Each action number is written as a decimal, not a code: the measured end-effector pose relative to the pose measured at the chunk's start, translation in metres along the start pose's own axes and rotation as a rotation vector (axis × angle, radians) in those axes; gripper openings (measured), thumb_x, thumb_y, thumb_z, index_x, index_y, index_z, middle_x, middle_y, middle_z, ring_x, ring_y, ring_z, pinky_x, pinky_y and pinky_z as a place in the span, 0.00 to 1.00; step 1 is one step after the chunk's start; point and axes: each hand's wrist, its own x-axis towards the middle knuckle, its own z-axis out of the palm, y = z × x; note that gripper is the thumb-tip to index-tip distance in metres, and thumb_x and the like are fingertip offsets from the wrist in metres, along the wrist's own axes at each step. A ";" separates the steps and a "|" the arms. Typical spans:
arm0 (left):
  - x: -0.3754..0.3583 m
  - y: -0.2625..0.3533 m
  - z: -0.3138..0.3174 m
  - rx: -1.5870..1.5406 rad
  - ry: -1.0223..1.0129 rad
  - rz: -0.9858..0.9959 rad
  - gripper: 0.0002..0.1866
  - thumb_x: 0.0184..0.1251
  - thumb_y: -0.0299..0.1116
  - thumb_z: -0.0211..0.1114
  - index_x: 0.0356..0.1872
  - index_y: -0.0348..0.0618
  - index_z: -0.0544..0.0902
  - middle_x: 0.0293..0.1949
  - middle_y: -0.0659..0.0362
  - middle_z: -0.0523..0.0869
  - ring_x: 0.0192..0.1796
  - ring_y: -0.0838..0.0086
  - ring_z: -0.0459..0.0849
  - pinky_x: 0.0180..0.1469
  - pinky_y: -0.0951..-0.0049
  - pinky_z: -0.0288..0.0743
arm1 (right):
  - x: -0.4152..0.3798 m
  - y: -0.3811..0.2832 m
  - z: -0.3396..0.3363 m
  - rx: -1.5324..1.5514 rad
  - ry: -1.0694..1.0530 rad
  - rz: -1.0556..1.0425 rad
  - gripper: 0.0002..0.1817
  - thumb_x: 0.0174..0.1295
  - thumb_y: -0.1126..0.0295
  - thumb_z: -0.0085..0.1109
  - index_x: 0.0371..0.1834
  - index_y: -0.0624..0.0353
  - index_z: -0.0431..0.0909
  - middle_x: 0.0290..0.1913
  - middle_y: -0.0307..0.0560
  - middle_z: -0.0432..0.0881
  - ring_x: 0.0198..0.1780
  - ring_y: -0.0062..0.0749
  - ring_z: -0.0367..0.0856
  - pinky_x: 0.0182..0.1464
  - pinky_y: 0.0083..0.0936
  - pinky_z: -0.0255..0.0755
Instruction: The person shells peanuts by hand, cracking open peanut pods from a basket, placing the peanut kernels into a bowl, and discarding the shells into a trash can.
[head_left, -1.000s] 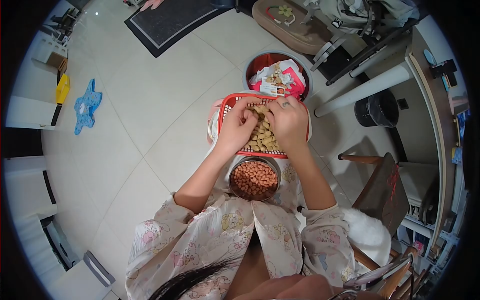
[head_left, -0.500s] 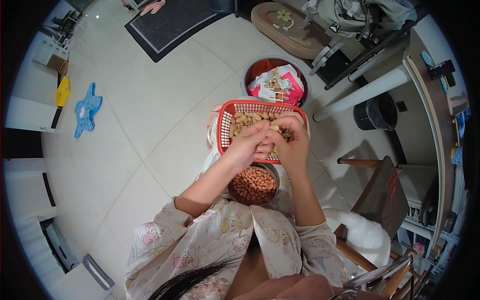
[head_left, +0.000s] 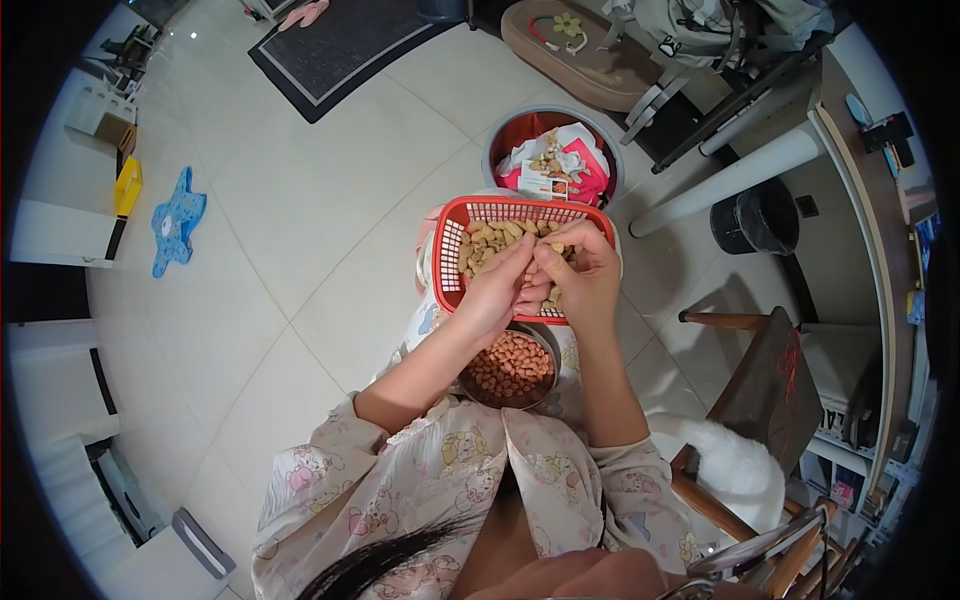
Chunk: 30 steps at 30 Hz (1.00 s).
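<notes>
A red plastic basket (head_left: 447,290) of unshelled peanuts (head_left: 488,236) rests on my lap. Above it my left hand (head_left: 503,283) and my right hand (head_left: 585,272) meet, fingertips pressed together. Both are closed on a peanut, mostly hidden by the fingers; a small pale bit of it shows near my right thumb. Just below the basket, nearer my body, a round metal bowl (head_left: 552,362) holds many shelled reddish peanut kernels (head_left: 508,364).
Beyond the basket stands a round bin (head_left: 490,158) with pink and white wrapping and shells inside. A wooden chair (head_left: 765,385) and white furry cushion (head_left: 738,465) are at right, near a black wastebasket (head_left: 752,222). A blue star-shaped cloth (head_left: 178,222) lies on the tiled floor.
My fingertips have drawn closer together over the basket, and the pale peanut that showed between them is now more covered. The basket and bowl stay in place.
</notes>
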 end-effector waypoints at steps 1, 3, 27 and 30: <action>0.000 -0.001 -0.001 0.001 0.000 -0.001 0.11 0.77 0.43 0.44 0.38 0.50 0.70 0.25 0.70 0.66 0.23 0.88 0.61 0.21 0.87 0.51 | 0.000 0.000 0.000 0.020 -0.001 0.015 0.09 0.53 0.76 0.67 0.30 0.62 0.74 0.33 0.39 0.75 0.37 0.22 0.75 0.41 0.19 0.69; 0.001 -0.002 -0.002 0.000 -0.013 0.005 0.11 0.77 0.43 0.44 0.38 0.50 0.70 0.26 0.70 0.66 0.23 0.88 0.61 0.21 0.87 0.51 | 0.000 0.000 0.003 0.052 0.017 0.038 0.09 0.54 0.76 0.67 0.30 0.62 0.74 0.32 0.39 0.75 0.36 0.21 0.74 0.40 0.18 0.70; 0.004 -0.018 0.014 0.342 0.161 0.448 0.18 0.78 0.45 0.42 0.42 0.44 0.74 0.23 0.72 0.66 0.24 0.89 0.61 0.24 0.86 0.54 | 0.005 -0.019 0.023 -0.797 0.235 -0.732 0.04 0.53 0.75 0.64 0.32 0.61 0.83 0.30 0.40 0.80 0.30 0.34 0.76 0.33 0.28 0.70; 0.002 -0.017 0.016 0.276 0.153 0.446 0.18 0.78 0.46 0.42 0.39 0.45 0.73 0.22 0.72 0.65 0.23 0.89 0.60 0.24 0.86 0.54 | 0.006 -0.020 0.021 -0.843 0.196 -0.837 0.05 0.53 0.74 0.64 0.33 0.61 0.83 0.31 0.40 0.79 0.29 0.35 0.75 0.32 0.28 0.70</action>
